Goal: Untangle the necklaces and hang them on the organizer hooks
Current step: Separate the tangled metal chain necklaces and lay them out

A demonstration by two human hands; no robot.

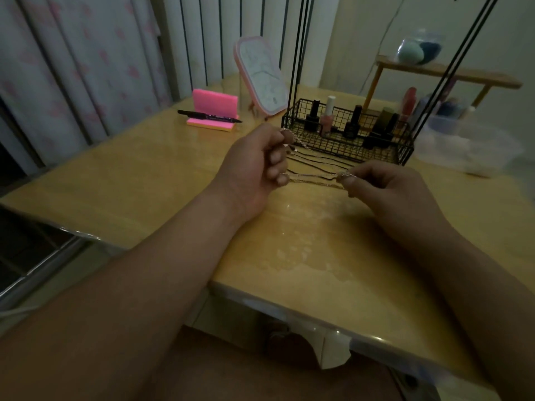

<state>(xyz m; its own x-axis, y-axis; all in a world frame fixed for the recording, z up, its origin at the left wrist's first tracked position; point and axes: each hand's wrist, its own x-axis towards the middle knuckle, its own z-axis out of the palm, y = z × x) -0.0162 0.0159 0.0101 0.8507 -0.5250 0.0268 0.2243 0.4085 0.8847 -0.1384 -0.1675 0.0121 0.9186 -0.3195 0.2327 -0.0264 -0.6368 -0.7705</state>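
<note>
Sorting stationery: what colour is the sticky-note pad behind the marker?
The pad is bright pink; head view.

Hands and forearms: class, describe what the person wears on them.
Nothing shows: the left hand and right hand are ungloved, the left forearm and right forearm bare to the frame's edge; no sleeve, watch or bracelet. Rings cannot be told.

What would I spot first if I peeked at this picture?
Two hands meet in the middle: the left hand and the right hand each pinch the thin tangled necklace chains, stretched between them over the yellowish wooden table. Behind them stands a black wire basket of nail polish bottles. A bright pink sticky-note block sits at the back left.
</note>
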